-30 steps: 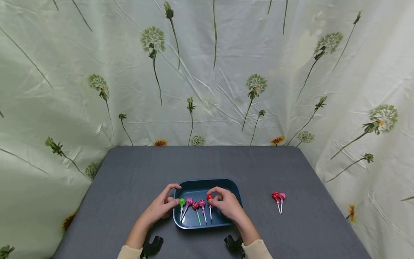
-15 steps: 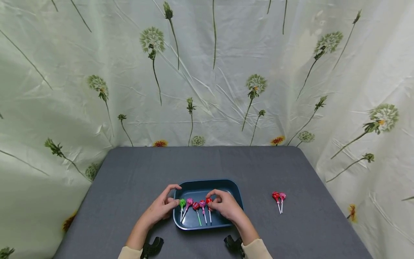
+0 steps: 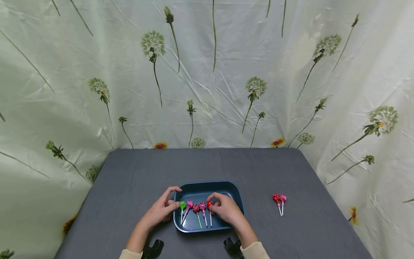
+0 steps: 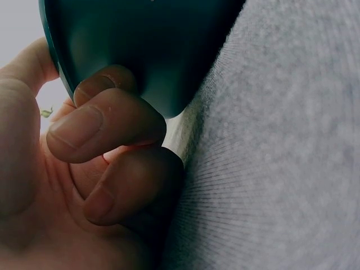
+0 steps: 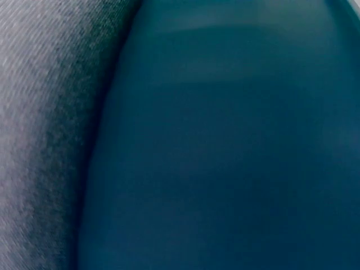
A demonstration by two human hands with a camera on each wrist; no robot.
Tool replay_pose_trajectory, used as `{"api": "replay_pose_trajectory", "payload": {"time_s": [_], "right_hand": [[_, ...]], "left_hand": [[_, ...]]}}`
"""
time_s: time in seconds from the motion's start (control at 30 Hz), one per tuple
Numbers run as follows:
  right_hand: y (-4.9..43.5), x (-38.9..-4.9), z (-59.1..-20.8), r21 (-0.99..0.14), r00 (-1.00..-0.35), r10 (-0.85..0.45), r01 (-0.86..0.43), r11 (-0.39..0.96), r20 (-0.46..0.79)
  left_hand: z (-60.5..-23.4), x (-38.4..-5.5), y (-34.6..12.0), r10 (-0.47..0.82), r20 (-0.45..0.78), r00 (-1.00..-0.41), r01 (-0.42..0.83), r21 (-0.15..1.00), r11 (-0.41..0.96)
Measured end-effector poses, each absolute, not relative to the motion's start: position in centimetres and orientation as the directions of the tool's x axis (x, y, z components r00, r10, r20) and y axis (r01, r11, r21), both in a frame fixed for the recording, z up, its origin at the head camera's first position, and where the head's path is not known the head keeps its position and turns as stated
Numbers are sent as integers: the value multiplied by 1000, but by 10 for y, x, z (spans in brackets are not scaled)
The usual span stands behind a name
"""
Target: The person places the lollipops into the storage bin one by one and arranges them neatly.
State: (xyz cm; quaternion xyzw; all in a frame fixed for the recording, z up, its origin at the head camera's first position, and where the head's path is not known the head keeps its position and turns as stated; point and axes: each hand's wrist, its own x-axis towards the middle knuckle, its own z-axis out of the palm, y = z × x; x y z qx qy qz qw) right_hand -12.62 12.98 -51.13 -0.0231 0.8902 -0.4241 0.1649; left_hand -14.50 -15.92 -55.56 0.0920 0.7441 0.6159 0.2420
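Note:
A dark blue rectangular tray [image 3: 207, 230] sits on the table. My left hand [image 3: 160, 212] holds it at the left end, its thumb over the rim and its other fingers curled against the outer wall in the left wrist view. Inside the tray, my right hand [image 3: 228, 208] pinches the head of a red lollipop [image 3: 210, 216] between thumb and fingers. To its left lie a pink lollipop [image 3: 203, 207], a red lollipop with a green stick [image 3: 196, 208], another pink lollipop [image 3: 189, 204] and a green lollipop [image 3: 182, 205], in a row with sticks toward me. The right wrist view shows only tray wall and cloth.
Off to the right on the grey tabletop [image 3: 252, 172] lie a red lollipop [image 3: 276, 198] and a pink lollipop [image 3: 283, 199], side by side. A flower-patterned curtain [image 3: 213, 90] hangs behind the table and along both sides.
The right hand has brought the pinched red lollipop slightly nearer to me, its head now about level with the neighbouring pink one. The left hand stays at the tray's end.

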Motion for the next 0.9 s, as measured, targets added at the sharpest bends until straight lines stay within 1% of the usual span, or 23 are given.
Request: {"api": "replay_pose_trajectory", "payload": {"time_s": [0.33, 0.57, 0.9], "right_hand": [[128, -127, -511, -732, -944, -173, 94, 675, -281], [130, -124, -514, -735, -947, -182, 76, 674, -264], [130, -124, -514, -743, -941, -193, 84, 664, -278]], "left_hand": [[-556, -147, -160, 458, -241, -856, -165, 966, 200], [-557, -146, -159, 459, -244, -854, -174, 966, 191], [-556, -145, -161, 449, -244, -859, -168, 965, 203]]}}
